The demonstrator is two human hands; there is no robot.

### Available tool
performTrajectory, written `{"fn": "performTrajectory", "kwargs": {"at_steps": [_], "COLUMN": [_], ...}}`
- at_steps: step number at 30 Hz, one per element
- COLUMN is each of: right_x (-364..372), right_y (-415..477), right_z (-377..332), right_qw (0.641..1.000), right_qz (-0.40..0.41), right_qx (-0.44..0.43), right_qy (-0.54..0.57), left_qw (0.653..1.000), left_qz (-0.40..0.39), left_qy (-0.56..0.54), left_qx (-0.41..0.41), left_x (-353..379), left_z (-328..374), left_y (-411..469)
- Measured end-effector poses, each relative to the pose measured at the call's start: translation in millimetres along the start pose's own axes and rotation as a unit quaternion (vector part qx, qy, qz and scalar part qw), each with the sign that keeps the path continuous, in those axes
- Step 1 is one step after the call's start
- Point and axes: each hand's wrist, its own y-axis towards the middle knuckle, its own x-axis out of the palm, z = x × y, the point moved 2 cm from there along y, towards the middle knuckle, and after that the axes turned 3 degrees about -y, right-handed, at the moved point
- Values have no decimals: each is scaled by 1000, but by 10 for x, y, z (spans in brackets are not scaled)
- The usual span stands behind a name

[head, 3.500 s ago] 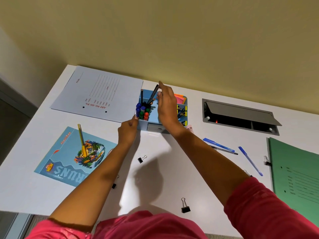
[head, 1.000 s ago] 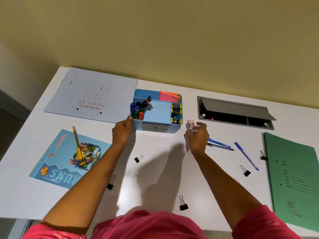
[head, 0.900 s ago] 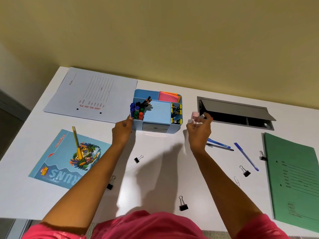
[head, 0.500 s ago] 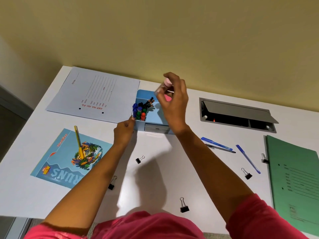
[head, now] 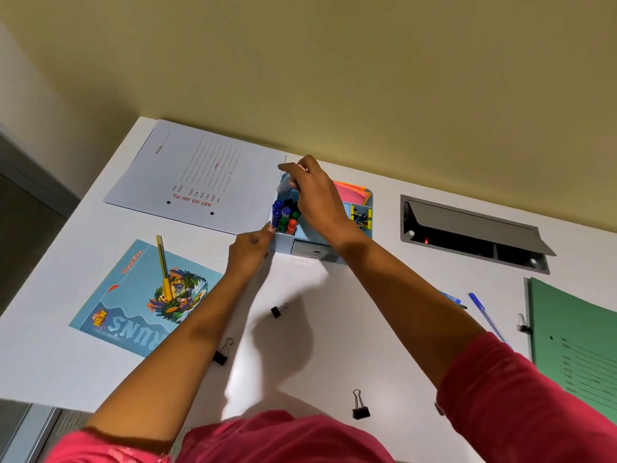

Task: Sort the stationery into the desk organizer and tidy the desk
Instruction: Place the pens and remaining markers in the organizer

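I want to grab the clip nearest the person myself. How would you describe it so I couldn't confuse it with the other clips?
Start at the white desk's near edge. The black binder clip lies there between the two forearms. Unlike the other clips higher up, it sits closest to the pink shirt.

Worktop (head: pixel 334 329) white; desk organizer (head: pixel 283 243) light blue; markers (head: pixel 285 217) blue, green, red; folder (head: pixel 574 349) green; sleeve (head: pixel 517 406) pink.

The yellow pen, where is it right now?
In the head view the yellow pen lies on the left side of the desk, resting across the blue illustrated booklet, below the pale file folder.
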Motion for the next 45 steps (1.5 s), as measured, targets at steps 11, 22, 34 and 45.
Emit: {"fn": "performTrajectory", "kwargs": {"at_steps": [11, 22, 34, 45], "right_x": [69, -145, 357, 530], "right_y": [127, -511, -1797, -2057], "right_z": [-11, -194, -255, -253], "right_qw": [984, 986, 991, 993], "right_qz": [-123, 164, 94, 41], "right_qx": [15, 35, 63, 76], "right_qy": [-132, -4, 65, 80], "left_qw": [1000, 999, 951, 921], "left_qz": [4, 17, 300, 293], "left_qy": [11, -26, 65, 182], "left_qx": [-7, -21, -29, -183], "left_x": [-17, -240, -819, -1029], "left_z": [68, 14, -518, -590], "left_y": [-43, -257, -826, -673]}}
